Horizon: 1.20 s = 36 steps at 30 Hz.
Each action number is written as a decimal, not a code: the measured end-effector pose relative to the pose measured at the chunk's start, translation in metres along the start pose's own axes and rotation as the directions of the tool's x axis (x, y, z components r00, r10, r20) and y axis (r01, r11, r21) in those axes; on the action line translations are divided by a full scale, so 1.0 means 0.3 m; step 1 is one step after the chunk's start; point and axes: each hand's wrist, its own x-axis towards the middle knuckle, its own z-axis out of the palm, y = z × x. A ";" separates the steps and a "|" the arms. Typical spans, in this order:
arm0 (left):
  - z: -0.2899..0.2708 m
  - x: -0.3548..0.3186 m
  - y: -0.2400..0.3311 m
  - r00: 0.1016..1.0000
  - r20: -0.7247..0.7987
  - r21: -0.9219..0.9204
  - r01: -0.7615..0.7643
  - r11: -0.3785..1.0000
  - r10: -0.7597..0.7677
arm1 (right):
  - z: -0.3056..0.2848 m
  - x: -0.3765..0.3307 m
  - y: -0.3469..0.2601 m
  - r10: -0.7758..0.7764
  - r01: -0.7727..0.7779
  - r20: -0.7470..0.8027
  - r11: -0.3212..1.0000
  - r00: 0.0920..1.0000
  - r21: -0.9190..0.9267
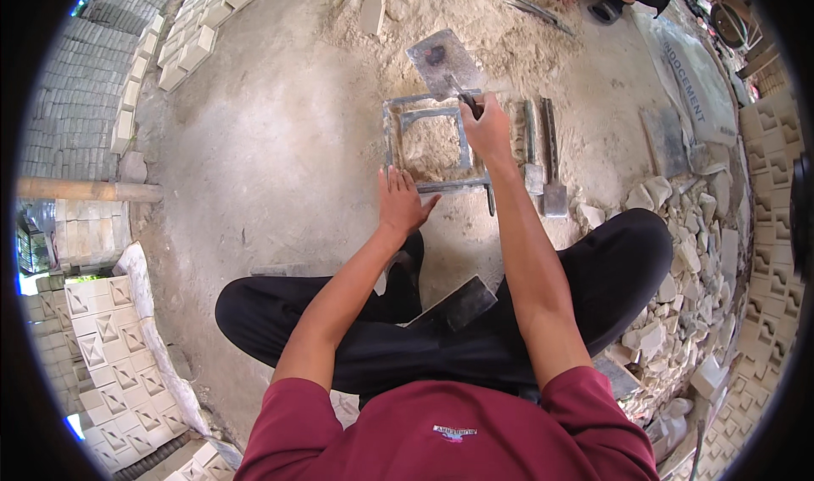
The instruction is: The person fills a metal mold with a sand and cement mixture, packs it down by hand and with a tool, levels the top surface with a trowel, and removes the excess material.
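The right hand [487,129] is clamped on a trowel [443,61], hiding its handle, above the sand-filled metal mould [434,142] on the ground. The left hand [402,201] lies flat, fingers spread, touching the mould's near edge. A grey lettered sack [691,83] lies at far right.

Seen from above, seated cross-legged on the ground. Dressed in a dark red short-sleeved cotton T-shirt [449,434], with a small white printed patch low on the chest and sleeves ending above the elbows. Below that, plain black long trousers [610,269], loose and creased at the knees, with no pattern or stripe visible. Forearms bare from sleeve hem to wrist. Bare left hand [400,203] and bare right hand [489,129], ungloved, with no watch, ring or bracelet showing. Feet hidden under the folded legs.
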 end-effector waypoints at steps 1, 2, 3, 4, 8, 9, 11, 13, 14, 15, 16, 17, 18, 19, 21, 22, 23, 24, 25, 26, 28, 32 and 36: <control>0.004 -0.008 0.015 1.000 0.002 0.002 0.000 1.000 0.000 | 0.002 0.002 -0.004 -0.011 0.011 -0.001 1.000 1.000 0.006; 0.008 -0.014 0.030 0.999 -0.036 0.011 0.024 1.000 -0.023 | 0.002 0.002 -0.005 -0.021 0.021 -0.002 1.000 1.000 0.011; 0.013 -0.018 0.046 0.996 -0.075 0.018 0.047 0.999 -0.046 | -0.002 0.001 -0.004 -0.017 0.017 -0.003 1.000 1.000 0.012; 0.001 -0.015 0.068 0.996 -0.075 0.017 0.044 0.999 -0.043 | -0.009 0.004 -0.002 -0.030 0.030 -0.006 0.999 1.000 0.035; -0.071 0.037 0.152 0.998 0.010 -0.145 0.060 0.988 -0.060 | -0.044 -0.002 0.015 -0.003 0.003 0.008 1.000 1.000 -0.005; -0.096 0.048 0.172 0.995 0.089 -0.185 0.071 0.980 -0.055 | -0.053 -0.005 0.022 -0.002 0.002 0.005 1.000 1.000 -0.009; -0.117 0.066 0.212 0.998 0.057 -0.266 0.009 0.964 0.007 | -0.071 -0.009 0.037 -0.030 0.029 -0.011 0.999 0.999 -0.026; -0.123 0.069 0.238 0.998 0.021 -0.344 -0.052 0.937 0.063 | -0.090 -0.007 0.051 -0.018 0.018 -0.018 0.999 1.000 -0.049; -0.119 0.069 0.248 0.995 -0.037 -0.401 -0.098 0.911 0.091 | -0.099 -0.006 0.057 -0.007 0.006 -0.022 0.998 1.000 -0.066; -0.116 0.070 0.258 0.989 -0.096 -0.452 -0.147 0.880 0.116 | -0.107 -0.005 0.064 -0.008 0.007 -0.024 0.998 1.000 -0.069; -0.122 0.069 0.258 0.988 -0.094 -0.454 -0.153 0.878 0.124 | -0.116 -0.010 0.069 -0.006 0.003 -0.045 0.998 0.999 -0.065; -0.129 0.071 0.249 0.995 -0.055 -0.462 -0.104 0.881 0.088 | -0.127 -0.015 0.074 -0.003 -0.001 -0.067 0.998 0.998 -0.060; -0.136 0.070 0.245 0.998 -0.016 -0.467 -0.054 0.883 0.053 | -0.135 -0.018 0.079 0.002 -0.007 -0.074 0.998 0.997 -0.064; -0.127 0.065 0.236 0.998 -0.017 -0.465 -0.059 0.883 0.057 | -0.135 -0.022 0.065 0.018 -0.021 -0.062 0.998 0.998 -0.061; -0.079 0.073 0.228 0.980 -0.098 -0.388 -0.200 0.900 0.175 | -0.137 -0.020 0.038 0.029 -0.032 -0.060 0.998 0.998 -0.059; -0.050 0.075 0.236 0.979 -0.101 -0.386 -0.204 0.899 0.179 | -0.135 -0.028 0.027 0.011 -0.013 -0.048 0.999 0.999 -0.046; -0.030 0.077 0.254 0.967 -0.190 -0.473 -0.241 0.847 0.169 | -0.134 -0.026 0.026 -0.008 0.007 -0.038 0.999 0.999 -0.033; -0.013 0.085 0.263 0.950 -0.276 -0.551 -0.282 0.786 0.147 | -0.130 -0.022 0.024 -0.015 0.014 -0.039 1.000 0.999 -0.022; -0.019 0.092 0.271 0.949 -0.275 -0.554 -0.287 0.781 0.153 | -0.137 -0.016 0.043 -0.012 0.011 -0.043 1.000 0.999 -0.028; -0.040 0.096 0.267 0.950 -0.287 -0.589 -0.276 0.760 0.122 | -0.146 -0.011 0.058 -0.014 0.012 -0.063 0.999 0.998 -0.041; -0.084 0.126 0.208 0.924 -0.372 -0.571 -0.300 0.764 0.085 | -0.157 -0.008 0.069 -0.018 0.012 -0.107 0.998 0.994 -0.056; -0.068 0.213 -0.040 0.871 -0.477 -0.533 -0.178 0.827 -0.120 | -0.151 0.000 0.068 -0.006 0.003 -0.105 1.000 0.994 -0.028; 0.010 0.267 -0.156 0.938 -0.322 -0.343 0.012 0.939 -0.130 | -0.131 -0.003 0.085 -0.042 0.038 -0.085 0.998 0.996 -0.043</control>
